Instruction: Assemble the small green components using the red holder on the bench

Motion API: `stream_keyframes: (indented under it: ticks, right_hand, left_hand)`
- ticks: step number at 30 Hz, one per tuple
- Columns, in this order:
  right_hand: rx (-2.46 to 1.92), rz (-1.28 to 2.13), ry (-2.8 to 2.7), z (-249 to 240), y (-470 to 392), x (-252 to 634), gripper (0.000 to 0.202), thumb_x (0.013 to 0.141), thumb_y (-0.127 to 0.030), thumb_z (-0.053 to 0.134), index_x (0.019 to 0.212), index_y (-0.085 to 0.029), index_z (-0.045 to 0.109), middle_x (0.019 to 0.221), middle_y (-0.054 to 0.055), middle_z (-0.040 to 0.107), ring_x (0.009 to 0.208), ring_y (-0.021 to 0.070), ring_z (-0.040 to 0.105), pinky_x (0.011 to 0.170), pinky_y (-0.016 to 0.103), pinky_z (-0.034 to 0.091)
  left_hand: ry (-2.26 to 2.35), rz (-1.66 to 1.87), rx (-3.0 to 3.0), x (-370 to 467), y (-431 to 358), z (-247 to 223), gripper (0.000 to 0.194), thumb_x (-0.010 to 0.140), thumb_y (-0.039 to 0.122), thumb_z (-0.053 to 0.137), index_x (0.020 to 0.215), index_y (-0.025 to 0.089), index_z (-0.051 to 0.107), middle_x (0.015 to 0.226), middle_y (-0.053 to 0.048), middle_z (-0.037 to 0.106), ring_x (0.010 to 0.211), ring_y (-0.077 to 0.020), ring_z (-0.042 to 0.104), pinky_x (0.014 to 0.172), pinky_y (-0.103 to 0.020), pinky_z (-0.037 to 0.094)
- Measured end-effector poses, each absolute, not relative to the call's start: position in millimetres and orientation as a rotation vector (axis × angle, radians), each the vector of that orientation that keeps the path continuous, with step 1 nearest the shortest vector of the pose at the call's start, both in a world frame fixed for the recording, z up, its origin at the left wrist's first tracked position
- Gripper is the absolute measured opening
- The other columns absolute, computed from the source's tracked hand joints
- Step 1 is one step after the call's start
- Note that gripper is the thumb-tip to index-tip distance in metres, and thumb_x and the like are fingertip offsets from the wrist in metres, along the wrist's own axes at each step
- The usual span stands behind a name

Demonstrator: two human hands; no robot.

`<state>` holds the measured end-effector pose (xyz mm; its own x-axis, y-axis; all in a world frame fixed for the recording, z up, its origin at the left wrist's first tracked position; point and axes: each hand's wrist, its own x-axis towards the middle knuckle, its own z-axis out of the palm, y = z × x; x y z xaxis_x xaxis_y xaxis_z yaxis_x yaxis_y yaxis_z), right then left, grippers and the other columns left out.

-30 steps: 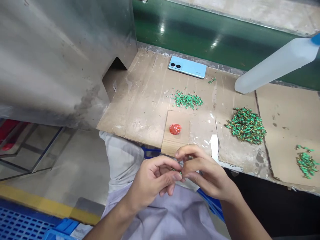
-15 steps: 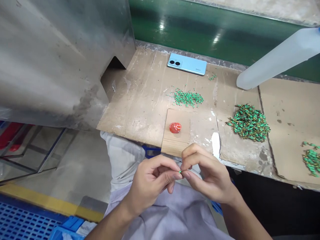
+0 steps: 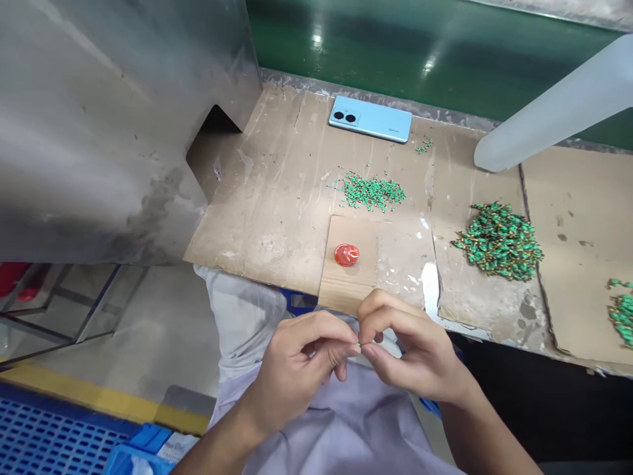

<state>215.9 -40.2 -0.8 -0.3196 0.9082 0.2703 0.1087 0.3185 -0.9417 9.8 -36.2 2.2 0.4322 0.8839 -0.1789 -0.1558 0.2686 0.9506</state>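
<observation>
Over my lap, just off the table's front edge, my left hand [image 3: 311, 356] pinches a tiny green piece [image 3: 359, 344] between thumb and index finger. My right hand [image 3: 408, 340] meets it there, thumb and fingertips pressed together at the piece's other end; whatever lies between them is mostly hidden. Beyond the hands a small red, glossy, cap-like object [image 3: 347, 254] sits on a cardboard pad [image 3: 346, 290]. Behind that is a loose scatter of small green pieces [image 3: 373, 191]. A bigger heap of green and gold pieces [image 3: 499, 241] lies to the right.
Cardboard sheets [image 3: 277, 218] cover the table. A light blue phone [image 3: 370, 119] lies at the back, and a whitish translucent tube-like object [image 3: 554, 105] slants in from the right. A metal housing [image 3: 113, 132] stands left. More green pieces [image 3: 622, 316] lie far right.
My fingertips have drawn slightly closer around the green piece, so less of it shows. The camera view has shifted a little; the things on the table appear unmoved.
</observation>
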Motion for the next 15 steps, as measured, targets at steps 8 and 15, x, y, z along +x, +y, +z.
stream_keyframes:
  ticks: [8, 15]
  right_hand:
    - [-1.335, 0.598, -1.617, -17.4, -7.6, 248.8, 0.011, 0.098, -0.017, 0.071, 0.095, -0.027, 0.069, 0.120, 0.009, 0.067, 0.118, 0.0301, 0.066, 0.102, 0.048, 0.054]
    - [-1.391, 0.631, -1.663, -38.9, 13.7, 245.3, 0.010, 0.098, -0.017, 0.070, 0.093, -0.026, 0.067, 0.117, 0.009, 0.068, 0.117, 0.0292, 0.066, 0.101, 0.048, 0.053]
  left_hand:
    - [0.868, 0.793, 0.646, 13.8, -27.6, 0.1, 0.015, 0.095, 0.024, 0.087, 0.100, 0.019, 0.075, 0.094, -0.007, 0.089, 0.077, -0.0193, 0.086, 0.061, -0.019, 0.066]
    - [0.886, 0.809, 0.576, 8.9, -13.3, -2.8, 0.013, 0.092, 0.025, 0.091, 0.100, 0.017, 0.083, 0.093, -0.007, 0.089, 0.077, -0.0208, 0.087, 0.064, -0.019, 0.069]
